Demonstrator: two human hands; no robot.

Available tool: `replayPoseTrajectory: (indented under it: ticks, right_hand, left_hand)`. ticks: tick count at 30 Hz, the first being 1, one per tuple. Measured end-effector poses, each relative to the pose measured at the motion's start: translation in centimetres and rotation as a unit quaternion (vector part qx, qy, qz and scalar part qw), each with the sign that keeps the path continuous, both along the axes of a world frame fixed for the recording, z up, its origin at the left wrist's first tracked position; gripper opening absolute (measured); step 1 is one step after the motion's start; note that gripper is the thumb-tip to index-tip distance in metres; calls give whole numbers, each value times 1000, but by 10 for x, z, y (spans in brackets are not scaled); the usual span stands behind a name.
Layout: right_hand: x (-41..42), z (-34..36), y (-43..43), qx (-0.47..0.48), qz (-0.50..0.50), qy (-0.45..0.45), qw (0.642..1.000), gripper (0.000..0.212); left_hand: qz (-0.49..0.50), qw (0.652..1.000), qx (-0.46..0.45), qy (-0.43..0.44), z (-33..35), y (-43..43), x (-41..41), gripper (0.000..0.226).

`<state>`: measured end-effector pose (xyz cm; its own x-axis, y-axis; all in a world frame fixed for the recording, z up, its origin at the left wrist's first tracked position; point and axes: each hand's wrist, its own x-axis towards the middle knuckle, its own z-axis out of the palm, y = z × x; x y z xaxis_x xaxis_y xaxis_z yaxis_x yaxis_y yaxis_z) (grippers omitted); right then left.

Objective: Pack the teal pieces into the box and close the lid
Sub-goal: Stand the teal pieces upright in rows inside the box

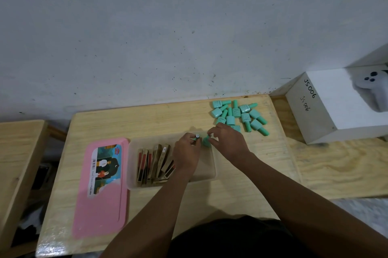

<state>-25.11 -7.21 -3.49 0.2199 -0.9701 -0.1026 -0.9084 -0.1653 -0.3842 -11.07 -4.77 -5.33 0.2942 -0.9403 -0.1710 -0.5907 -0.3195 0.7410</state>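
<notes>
Nearest, at about seven o'clock on the wooden table (210, 197), the pink lid (100, 190) lies flat beside the box, off and waiting, so closing is a late step. Just beyond it, the clear box (134, 165) holds a row of slim gold-and-red packets (155, 163) leaning in its left half, while its right half looks mostly bare (good room for the bottles). Over the box's far edge, the left hand (185, 152) pinches a small teal bottle (197, 136) by its end, and the right hand (226, 142) has its fingertips closed on another teal bottle (206, 141), the two hands nearly touching. To do this step well, I would judge it best to lay each bottle down on its side against the far wall, caps all one way, so later rows sit snug and the lid can seat flat. Farther out, toward one o'clock, the pile of loose teal bottles (239, 115) remains unpacked, so the task seems barely begun. Beyond that, at two o'clock, sits a white carton (327, 108).
</notes>
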Motion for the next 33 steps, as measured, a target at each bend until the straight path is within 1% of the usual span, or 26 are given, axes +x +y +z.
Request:
replayPoseTrajectory:
  ticks: [10, 14, 16, 20, 23, 25, 28, 30, 33]
  right_hand:
    - [-21, -5, 10, 0, -75, -53, 996, 26]
    - [-49, -12, 16, 5, -130, -44, 991, 24]
    - [-68, -17, 20, 19, -171, -38, 984, 23]
    - [-106, -28, 29, 36, -278, -46, 959, 22]
    - [-125, -34, 29, 48, -329, -58, 941, 29]
    - [-134, -36, 23, 69, -348, -59, 933, 37]
    - [-140, -39, 10, 111, -344, -51, 931, 48]
    - [-141, -41, 2, 129, -335, -46, 932, 49]
    - [-141, -44, -9, 140, -329, -43, 933, 42]
  left_hand:
    - [3, 1000, -9, -9, -2, 2, -3, 24]
    - [0, 1000, -16, -7, -3, 4, 1, 31]
    - [-9, 999, -36, -32, 0, 5, 2, 32]
    - [-86, 982, -125, -113, 9, -2, -8, 25]
    - [-173, 961, -166, -138, 14, -22, -26, 19]
    - [-238, 948, -139, -161, 17, -39, -40, 22]
    - [-313, 921, -8, -233, 17, -63, -62, 36]
    - [-348, 892, 60, -281, 15, -75, -74, 42]
    - [-366, 858, 101, -345, 10, -86, -88, 38]
